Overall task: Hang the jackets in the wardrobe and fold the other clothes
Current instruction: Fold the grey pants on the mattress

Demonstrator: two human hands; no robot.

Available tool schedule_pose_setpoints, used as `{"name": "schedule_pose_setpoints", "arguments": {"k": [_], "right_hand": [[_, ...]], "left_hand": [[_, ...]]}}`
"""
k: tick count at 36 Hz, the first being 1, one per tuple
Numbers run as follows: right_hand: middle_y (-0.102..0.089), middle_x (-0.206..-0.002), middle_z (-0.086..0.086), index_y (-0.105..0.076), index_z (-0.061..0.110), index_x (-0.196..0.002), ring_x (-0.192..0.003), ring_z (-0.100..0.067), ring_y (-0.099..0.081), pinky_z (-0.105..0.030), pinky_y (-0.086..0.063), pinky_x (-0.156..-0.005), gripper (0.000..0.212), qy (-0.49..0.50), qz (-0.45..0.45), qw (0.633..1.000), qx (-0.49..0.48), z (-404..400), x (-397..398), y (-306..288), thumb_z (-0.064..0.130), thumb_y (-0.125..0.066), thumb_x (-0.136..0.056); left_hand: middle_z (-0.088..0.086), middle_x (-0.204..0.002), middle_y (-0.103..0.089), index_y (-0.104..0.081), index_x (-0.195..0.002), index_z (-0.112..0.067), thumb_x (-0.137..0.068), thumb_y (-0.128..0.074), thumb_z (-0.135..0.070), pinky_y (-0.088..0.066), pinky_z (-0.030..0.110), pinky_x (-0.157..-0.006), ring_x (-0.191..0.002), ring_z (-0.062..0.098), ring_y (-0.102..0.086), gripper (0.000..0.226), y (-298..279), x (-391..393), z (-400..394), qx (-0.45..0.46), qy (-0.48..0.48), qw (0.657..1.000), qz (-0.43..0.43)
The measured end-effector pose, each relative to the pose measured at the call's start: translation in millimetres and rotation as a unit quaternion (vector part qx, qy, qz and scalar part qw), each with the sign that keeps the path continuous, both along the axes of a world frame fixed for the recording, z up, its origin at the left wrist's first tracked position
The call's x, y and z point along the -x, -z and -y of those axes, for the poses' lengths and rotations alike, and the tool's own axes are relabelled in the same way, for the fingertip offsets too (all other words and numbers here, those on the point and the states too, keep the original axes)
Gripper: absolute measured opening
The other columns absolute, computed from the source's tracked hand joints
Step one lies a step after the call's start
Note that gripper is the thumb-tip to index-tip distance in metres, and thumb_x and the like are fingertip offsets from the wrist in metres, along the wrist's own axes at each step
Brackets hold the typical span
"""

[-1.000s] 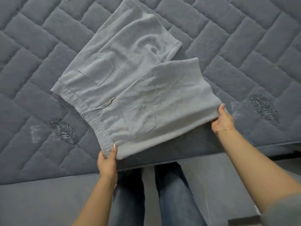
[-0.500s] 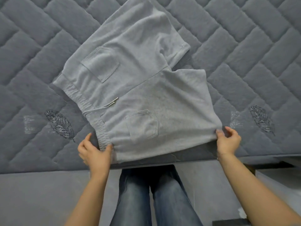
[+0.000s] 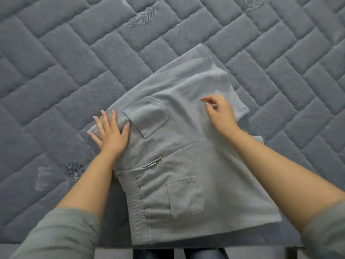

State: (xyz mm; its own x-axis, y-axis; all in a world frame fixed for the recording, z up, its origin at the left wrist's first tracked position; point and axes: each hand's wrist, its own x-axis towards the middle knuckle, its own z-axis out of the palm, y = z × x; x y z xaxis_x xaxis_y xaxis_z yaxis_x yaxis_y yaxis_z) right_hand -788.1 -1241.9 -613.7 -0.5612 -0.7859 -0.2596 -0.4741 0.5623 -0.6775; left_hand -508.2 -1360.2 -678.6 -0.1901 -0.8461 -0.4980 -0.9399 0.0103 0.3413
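Note:
Light grey sweat shorts (image 3: pixel 184 165) lie spread on the quilted bed, back pockets up, with the waistband and its metal-tipped drawstring (image 3: pixel 154 163) on the left. My left hand (image 3: pixel 111 130) presses flat on the far end of the waistband, fingers straight and spread. My right hand (image 3: pixel 219 114) hovers over the far leg with relaxed, slightly curled fingers; nothing is held in it. The near leg reaches the bed's front edge.
The dark grey quilted mattress (image 3: pixel 65 81) fills the view around the shorts, with embroidered leaf marks at the left (image 3: pixel 74 170) and top (image 3: pixel 143 16). My jeans-clad legs (image 3: pixel 179 254) show below the bed's front edge.
Both hands let go of the near corners of the shorts and moved up to the far half. The left now presses the waistband. The view has leaned in over the bed.

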Motion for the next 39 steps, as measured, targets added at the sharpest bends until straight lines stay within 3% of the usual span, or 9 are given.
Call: {"name": "schedule_pose_setpoints", "arguments": {"k": [8, 12, 15, 19, 22, 29, 32, 35, 39], "right_hand": [[-0.045, -0.141, -0.018, -0.057, 0.001, -0.127, -0.13, -0.034, -0.039, -0.03, -0.028, -0.109, 0.045, -0.128, -0.154, 0.979, -0.036, 105, 63, 29, -0.009, -0.04, -0.087], [-0.009, -0.163, -0.009, -0.027, 0.017, -0.153, -0.149, -0.029, -0.01, -0.041, -0.01, -0.12, 0.071, -0.225, -0.237, 0.94, -0.094, 133, 80, 45, -0.005, -0.045, -0.087], [-0.011, -0.163, -0.006, -0.012, 0.023, -0.156, -0.15, -0.027, -0.006, -0.046, -0.003, -0.121, 0.083, -0.295, -0.282, 0.903, -0.133, 149, 95, 47, 0.0, -0.053, -0.087], [-0.044, -0.138, -0.018, -0.04, 0.017, -0.144, -0.131, -0.035, -0.035, -0.043, -0.018, -0.115, 0.062, -0.331, -0.33, 0.868, -0.166, 165, 99, 39, 0.009, -0.058, -0.086], [-0.052, -0.126, -0.02, -0.055, 0.01, -0.128, -0.122, -0.036, -0.041, -0.039, -0.026, -0.103, 0.038, -0.311, -0.367, 0.86, -0.169, 159, 97, 32, 0.008, -0.053, -0.09], [-0.057, -0.109, -0.02, -0.068, 0.004, -0.107, -0.107, -0.037, -0.048, -0.037, -0.027, -0.086, 0.03, -0.235, -0.343, 0.909, -0.031, 80, 88, 0, -0.001, -0.051, -0.082], [-0.057, -0.088, -0.022, -0.065, -0.002, -0.09, -0.086, -0.04, -0.053, -0.036, -0.028, -0.075, 0.023, -0.221, -0.321, 0.92, 0.043, 19, 78, -20, -0.009, -0.052, -0.071], [-0.053, -0.078, -0.023, -0.059, -0.003, -0.079, -0.074, -0.04, -0.052, -0.034, -0.026, -0.069, 0.023, -0.202, -0.299, 0.931, 0.051, -49, 69, -35, -0.015, -0.049, -0.062], [-0.05, -0.077, -0.024, -0.058, -0.004, -0.073, -0.065, -0.035, -0.048, -0.035, -0.027, -0.062, 0.019, -0.136, -0.272, 0.952, 0.04, -144, 50, -48, -0.017, -0.049, -0.063]], "left_hand": [[-0.007, -0.157, 0.032, 0.017, -0.152, -0.036, -0.095, -0.042, -0.057, 0.018, 0.065, -0.107, -0.144, 0.024, 0.031, 0.084, 27, 4, 10, -0.033, 0.006, 0.998, 0.058], [-0.01, -0.155, 0.036, 0.02, -0.15, -0.039, -0.095, -0.041, -0.057, 0.021, 0.063, -0.106, -0.143, 0.021, 0.033, 0.084, 31, 2, 11, -0.041, 0.01, 0.997, 0.057], [-0.016, -0.156, 0.032, 0.013, -0.151, -0.043, -0.098, -0.032, -0.057, 0.024, 0.06, -0.106, -0.143, 0.016, 0.032, 0.071, 34, 3, 14, -0.047, -0.023, 0.998, 0.045], [-0.019, -0.159, 0.02, 0.0, -0.151, -0.049, -0.103, -0.023, -0.047, 0.022, 0.057, -0.11, -0.146, 0.011, 0.025, 0.053, 32, 5, 16, -0.053, -0.079, 0.995, 0.004], [-0.015, -0.162, 0.013, -0.006, -0.152, -0.045, -0.102, -0.034, -0.045, 0.021, 0.056, -0.11, -0.147, 0.013, 0.02, 0.058, 24, 4, 16, -0.038, -0.088, 0.995, -0.014], [0.011, -0.149, -0.028, -0.031, -0.148, -0.023, -0.094, -0.06, -0.034, -0.008, 0.044, -0.115, -0.14, 0.028, -0.022, 0.062, -3, 5, 11, 0.078, -0.143, 0.985, -0.047], [0.019, -0.127, -0.051, -0.061, -0.122, -0.01, -0.092, -0.062, -0.02, -0.027, 0.043, -0.098, -0.125, 0.033, -0.041, 0.032, -23, -6, -2, 0.13, -0.081, 0.988, -0.033], [0.021, -0.105, -0.057, -0.069, -0.099, -0.004, -0.084, -0.065, -0.007, -0.012, 0.032, -0.071, -0.108, 0.035, -0.049, 0.016, -51, -25, -31, 0.193, 0.02, 0.98, -0.049], [0.008, -0.092, -0.059, -0.072, -0.097, -0.018, -0.069, -0.055, -0.004, -0.018, 0.036, -0.077, -0.095, 0.029, -0.049, 0.036, -92, -49, -94, 0.25, 0.141, 0.956, -0.063]]}}
